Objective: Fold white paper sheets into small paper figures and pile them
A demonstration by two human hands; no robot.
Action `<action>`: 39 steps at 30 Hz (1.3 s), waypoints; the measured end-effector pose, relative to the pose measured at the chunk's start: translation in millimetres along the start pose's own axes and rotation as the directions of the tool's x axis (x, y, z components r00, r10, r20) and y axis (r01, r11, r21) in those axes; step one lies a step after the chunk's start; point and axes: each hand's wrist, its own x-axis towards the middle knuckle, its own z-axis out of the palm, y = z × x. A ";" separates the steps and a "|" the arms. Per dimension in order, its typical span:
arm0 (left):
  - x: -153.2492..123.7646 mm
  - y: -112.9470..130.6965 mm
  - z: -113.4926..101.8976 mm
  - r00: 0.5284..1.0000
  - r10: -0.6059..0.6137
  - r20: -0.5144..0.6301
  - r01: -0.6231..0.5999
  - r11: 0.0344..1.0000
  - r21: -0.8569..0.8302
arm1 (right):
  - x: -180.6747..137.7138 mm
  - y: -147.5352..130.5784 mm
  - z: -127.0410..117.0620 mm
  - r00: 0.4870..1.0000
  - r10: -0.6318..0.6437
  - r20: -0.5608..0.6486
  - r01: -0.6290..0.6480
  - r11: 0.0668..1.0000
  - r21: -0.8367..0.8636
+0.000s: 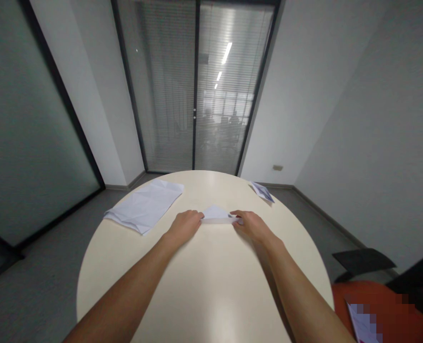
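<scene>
A small folded white paper (216,214) lies near the middle of the round cream table (211,286). My left hand (184,226) pinches its left end with curled fingers. At the paper's right end my right hand (251,225) presses and grips the edge with its fingertips. Both forearms reach across the table toward it. The paper's near edge is flat, and a pointed fold rises behind it.
A stack of creased white sheets (145,206) lies at the table's left. A small folded paper (262,191) sits at the far right rim. An orange seat (383,309) with a paper on it stands lower right. Glass doors with blinds are beyond.
</scene>
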 end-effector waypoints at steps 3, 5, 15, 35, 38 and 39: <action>0.8 -4.7 3.5 1.000 0.008 -0.019 -0.008 1.000 -0.023 | -0.2 3.9 0.9 1.000 0.010 -0.004 -0.010 1.000 0.025; 1.2 -7.4 5.3 1.000 0.001 -0.023 -0.002 0.999 -0.042 | -0.3 6.1 1.4 1.000 0.022 -0.005 -0.022 0.999 0.046; 3.2 -12.3 9.4 0.996 -0.083 -0.043 0.078 0.990 -0.114 | -0.1 8.7 4.6 0.998 0.049 -0.039 -0.045 0.994 0.101; 8.2 -14.1 18.7 0.974 -0.213 -0.071 0.203 0.971 -0.127 | 3.1 7.4 12.5 0.991 0.118 -0.062 -0.115 0.992 0.054; 8.4 -14.5 19.7 0.970 -0.234 -0.073 0.223 0.965 -0.136 | 2.8 5.9 11.7 0.990 0.126 -0.062 -0.123 0.991 0.048; 8.2 -14.0 19.5 0.968 -0.239 -0.077 0.227 0.964 -0.136 | 2.7 5.7 11.7 0.990 0.126 -0.064 -0.123 0.991 0.046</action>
